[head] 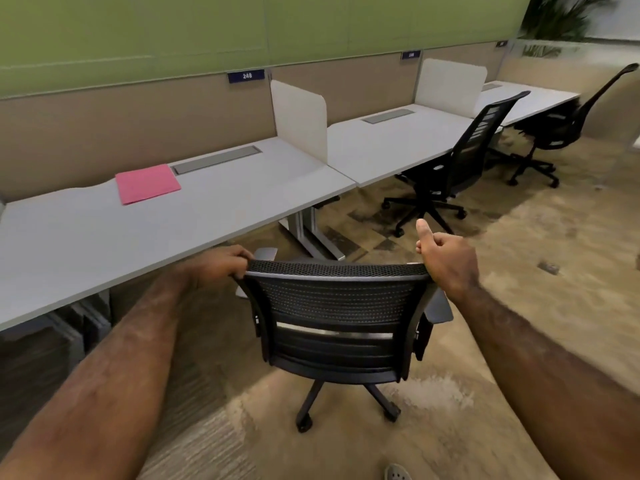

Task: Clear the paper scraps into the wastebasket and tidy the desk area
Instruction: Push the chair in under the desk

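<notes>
A black mesh office chair (337, 317) stands in front of me, its back toward me, just off the front edge of the white desk (104, 237). My left hand (221, 265) is shut on the top left corner of the chair's backrest. My right hand (446, 261) wraps the top right corner, thumb sticking up. A pink folder (147, 183) lies flat on the desk near the back, beside a grey cable hatch (216, 159). No paper scraps or wastebasket are in view.
White divider screens (299, 119) separate the desks along a beige partition. Two more black chairs (453, 168) (561, 129) stand at the desks to the right. Desk legs (311, 233) stand just beyond my chair. Patterned carpet (519, 271) stretches to the right.
</notes>
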The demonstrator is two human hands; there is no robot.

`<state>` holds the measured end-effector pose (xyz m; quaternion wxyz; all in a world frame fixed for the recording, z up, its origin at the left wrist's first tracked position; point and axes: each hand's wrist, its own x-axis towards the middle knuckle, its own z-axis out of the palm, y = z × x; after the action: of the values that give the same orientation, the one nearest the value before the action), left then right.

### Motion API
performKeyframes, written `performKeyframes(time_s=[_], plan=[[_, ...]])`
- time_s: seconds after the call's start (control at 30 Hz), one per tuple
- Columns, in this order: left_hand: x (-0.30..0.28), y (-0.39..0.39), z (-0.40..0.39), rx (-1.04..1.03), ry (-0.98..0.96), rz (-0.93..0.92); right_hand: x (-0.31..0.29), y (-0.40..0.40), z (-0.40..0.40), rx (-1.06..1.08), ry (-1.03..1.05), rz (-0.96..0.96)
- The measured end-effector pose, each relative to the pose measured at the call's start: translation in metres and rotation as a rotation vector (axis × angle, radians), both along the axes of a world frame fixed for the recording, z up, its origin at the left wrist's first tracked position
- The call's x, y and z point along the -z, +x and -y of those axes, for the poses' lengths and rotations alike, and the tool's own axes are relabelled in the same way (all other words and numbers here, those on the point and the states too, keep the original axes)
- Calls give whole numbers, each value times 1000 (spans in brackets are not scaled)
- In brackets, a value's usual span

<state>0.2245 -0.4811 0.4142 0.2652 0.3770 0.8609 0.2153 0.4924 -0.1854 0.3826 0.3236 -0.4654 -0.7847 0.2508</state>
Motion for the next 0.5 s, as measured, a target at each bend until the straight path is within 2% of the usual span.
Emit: performKeyframes(time_s=[0.07,0.17,0.33,0.5], plan=[[-1,-1,12,-2,55,-17,-1,-6,12,-16,6,-7],[8,6,27,-176,156,-81,0,-13,26,-53,4,-11],[22,19,54,-267,184,-312,-2,-25,40,-102,51,24],[34,32,73,-374,223,-530,-8,-44,37,-195,123,173]])
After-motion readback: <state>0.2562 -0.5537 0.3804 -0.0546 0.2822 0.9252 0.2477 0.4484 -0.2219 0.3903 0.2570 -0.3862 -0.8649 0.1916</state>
